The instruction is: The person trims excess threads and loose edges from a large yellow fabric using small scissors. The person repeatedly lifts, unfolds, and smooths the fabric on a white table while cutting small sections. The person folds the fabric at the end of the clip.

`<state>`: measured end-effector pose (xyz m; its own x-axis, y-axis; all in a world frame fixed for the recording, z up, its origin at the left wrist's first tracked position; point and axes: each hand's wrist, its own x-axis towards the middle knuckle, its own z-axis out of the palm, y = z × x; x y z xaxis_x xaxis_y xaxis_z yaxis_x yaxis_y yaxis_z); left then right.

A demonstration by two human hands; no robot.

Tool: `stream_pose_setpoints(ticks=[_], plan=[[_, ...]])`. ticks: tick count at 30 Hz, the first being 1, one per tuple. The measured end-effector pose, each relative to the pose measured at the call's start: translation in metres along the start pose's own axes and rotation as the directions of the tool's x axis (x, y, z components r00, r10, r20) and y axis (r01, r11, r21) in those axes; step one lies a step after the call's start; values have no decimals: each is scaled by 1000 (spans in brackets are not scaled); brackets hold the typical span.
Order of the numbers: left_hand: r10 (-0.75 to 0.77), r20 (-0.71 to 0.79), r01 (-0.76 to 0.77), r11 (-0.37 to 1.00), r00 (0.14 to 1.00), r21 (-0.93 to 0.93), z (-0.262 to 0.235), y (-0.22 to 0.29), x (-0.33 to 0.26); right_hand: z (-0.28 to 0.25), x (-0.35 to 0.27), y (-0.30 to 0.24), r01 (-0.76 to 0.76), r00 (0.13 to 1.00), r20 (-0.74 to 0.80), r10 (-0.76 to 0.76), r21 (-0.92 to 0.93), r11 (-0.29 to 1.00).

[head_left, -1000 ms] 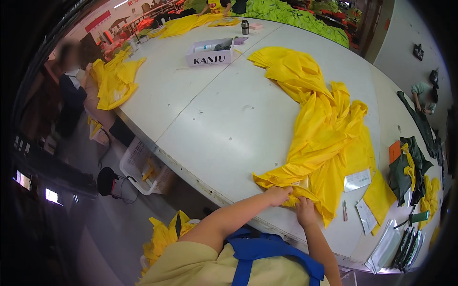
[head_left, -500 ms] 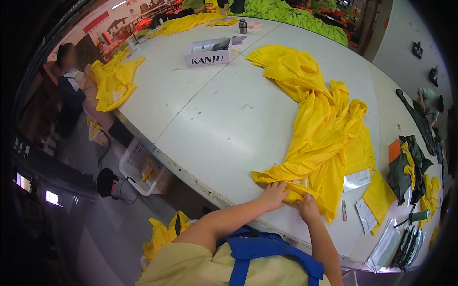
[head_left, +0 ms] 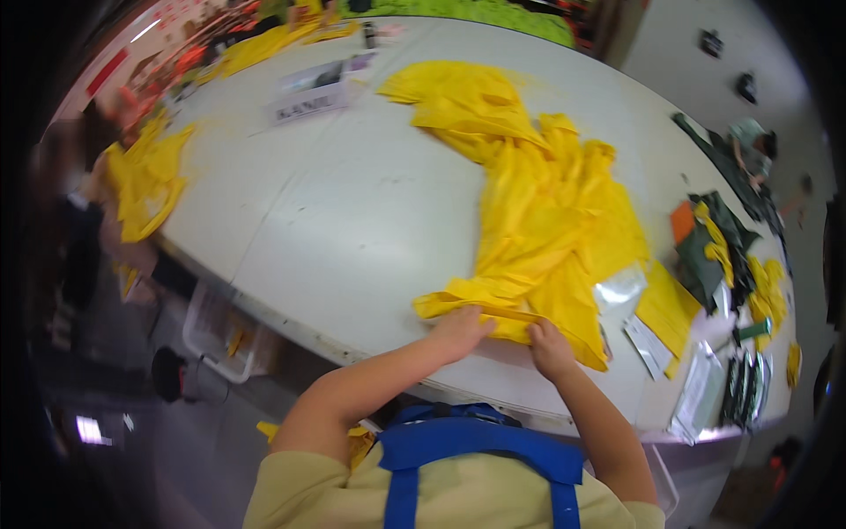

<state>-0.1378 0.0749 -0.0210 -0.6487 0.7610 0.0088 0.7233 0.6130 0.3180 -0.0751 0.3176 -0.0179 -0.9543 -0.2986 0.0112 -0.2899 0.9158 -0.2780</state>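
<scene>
A long heap of yellow fabric (head_left: 529,203) lies across the white table (head_left: 352,229), running from the far middle to the near edge. My left hand (head_left: 458,331) presses on the near hem of the yellow fabric, fingers curled over its folded edge. My right hand (head_left: 551,346) pinches the same hem a little to the right. Both forearms come up from the lower edge over my blue apron straps (head_left: 476,441).
Clear plastic bags and yellow flat packs (head_left: 661,309) lie right of the heap, with dark green and orange cloth (head_left: 705,247) beyond. A person (head_left: 88,220) stands at the left by more yellow fabric (head_left: 145,176). A sign card (head_left: 308,101) stands far off. A crate (head_left: 220,335) sits under the table.
The view has shifted slightly and blurred. Both hands stay on the near hem of the yellow fabric, working along it; the heap keeps its place.
</scene>
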Motion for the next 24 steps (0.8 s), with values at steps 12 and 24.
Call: stream_pose_setpoints(ticks=[12, 24], plan=[[37, 159, -37, 999, 987, -1, -1, -5, -39, 50, -38, -28, -38, 991, -126, 50, 96, 995], [65, -130, -70, 997, 989, -36, 51, 60, 19, 83, -9, -10, -240, 970, -15, 242, 84, 967]])
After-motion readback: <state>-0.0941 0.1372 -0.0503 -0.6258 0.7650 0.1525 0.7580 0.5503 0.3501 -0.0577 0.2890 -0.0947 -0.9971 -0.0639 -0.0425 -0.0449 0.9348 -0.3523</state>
